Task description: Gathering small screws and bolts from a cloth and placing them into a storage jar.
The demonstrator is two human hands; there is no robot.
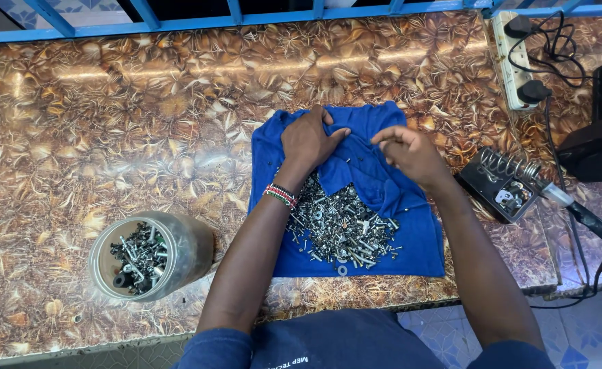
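Two hands on blue cloth (396,225) atop tabletop (109,137): left hand (308,140) flat, pressed on cloth; right hand (410,152) pinched narrow, contents indiscernible. Screw pile (342,225) mid-cloth, below both. Best kept cloth taut, picked singly. Jar (152,254) left.

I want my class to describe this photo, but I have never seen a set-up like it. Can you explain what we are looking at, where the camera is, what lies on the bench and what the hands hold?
The single picture comes from a camera worn on a person's head, looking down at their own two bare hands. There is no machine. The bench has a brown leaf pattern. On it lies a blue cloth with a heap of small metal screws and washers. The left hand presses on the cloth's bunched top; the right hand pinches a fold beside it. To the left stands a clear jar with more hardware. To the right are a soldering iron stand and a white power strip.
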